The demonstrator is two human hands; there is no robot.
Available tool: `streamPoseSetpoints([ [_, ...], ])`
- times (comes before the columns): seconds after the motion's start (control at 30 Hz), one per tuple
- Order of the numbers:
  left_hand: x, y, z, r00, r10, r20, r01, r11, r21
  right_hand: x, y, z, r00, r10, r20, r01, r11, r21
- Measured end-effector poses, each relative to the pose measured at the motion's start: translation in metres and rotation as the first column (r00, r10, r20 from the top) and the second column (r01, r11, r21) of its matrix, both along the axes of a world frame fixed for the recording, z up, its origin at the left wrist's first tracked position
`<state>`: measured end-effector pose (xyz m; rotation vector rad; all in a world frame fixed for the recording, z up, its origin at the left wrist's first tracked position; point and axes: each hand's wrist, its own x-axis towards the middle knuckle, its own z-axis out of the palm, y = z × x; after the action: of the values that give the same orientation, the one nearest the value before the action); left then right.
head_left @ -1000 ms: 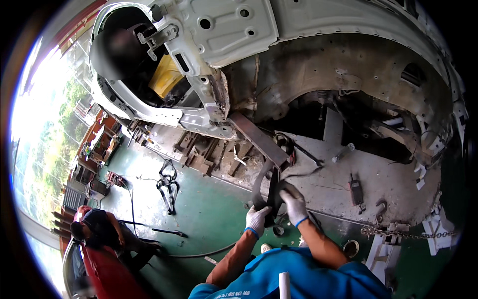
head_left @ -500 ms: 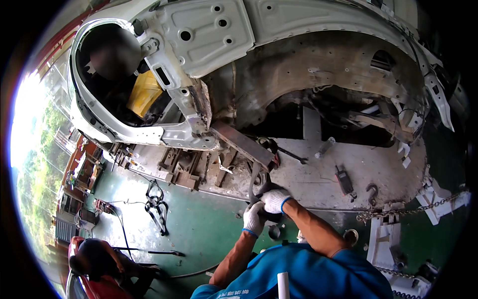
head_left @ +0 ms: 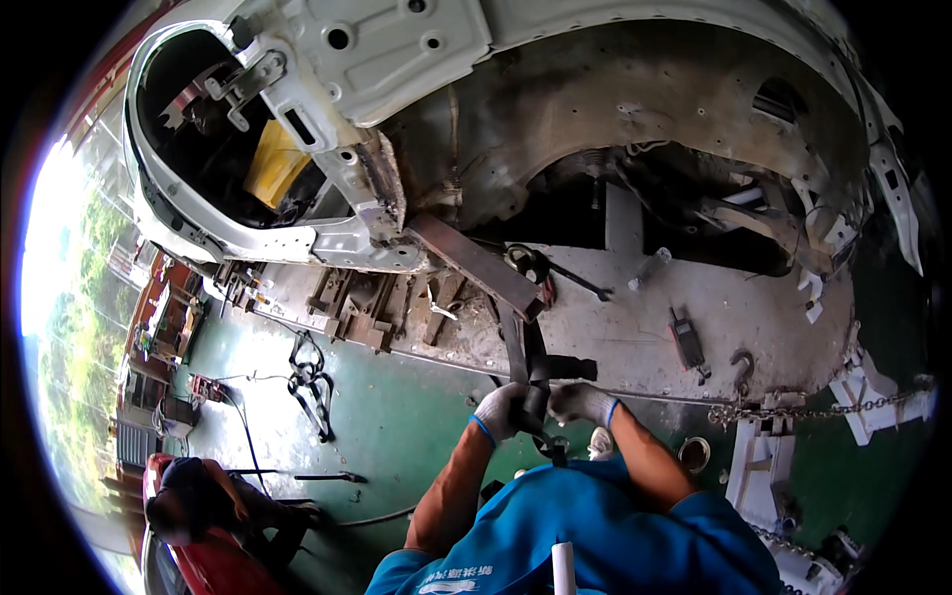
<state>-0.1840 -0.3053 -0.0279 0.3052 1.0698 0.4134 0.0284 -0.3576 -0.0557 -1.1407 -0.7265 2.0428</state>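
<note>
In white work gloves with blue cuffs, both my hands are at the front edge of the metal platform, close to my body. My left hand point(head_left: 501, 410) is closed on a dark strap point(head_left: 513, 349), next to a black fitting point(head_left: 535, 403) whose exact kind I cannot make out. The strap hangs from the end of a rusty steel bar point(head_left: 478, 266). My right hand point(head_left: 583, 405) is curled just right of the fitting; its fingertips are too unclear to show whether they grip anything. Above it, a short black block-like piece point(head_left: 565, 368) sticks out to the right.
A stripped car body point(head_left: 387, 59) stands over the platform point(head_left: 585, 342). On the platform lie a long-handled tool point(head_left: 580, 285), a red-and-black handheld device point(head_left: 685, 342) and a hook point(head_left: 742, 367). A chain point(head_left: 813, 413) runs right. Lower left, another person point(head_left: 198, 501) bends beside something red.
My hands have come lower and parted, the right one moving to the right of the strap. The black fitting and block-like piece now show between and above them. The view has shifted slightly.
</note>
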Motion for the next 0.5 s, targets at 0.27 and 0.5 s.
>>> streamPoseSetpoints([
  [0.27,-0.006,-0.006,0.012,0.98,-0.027,0.197,0.036,0.999,-0.04,0.0,0.037,0.028,0.971,-0.174,-0.164,0.177,0.984,0.001],
  [0.5,0.005,-0.058,-0.006,0.89,-0.167,0.425,0.055,0.963,0.263,0.009,0.026,-0.039,0.979,-0.173,-0.11,0.169,0.985,-0.047],
])
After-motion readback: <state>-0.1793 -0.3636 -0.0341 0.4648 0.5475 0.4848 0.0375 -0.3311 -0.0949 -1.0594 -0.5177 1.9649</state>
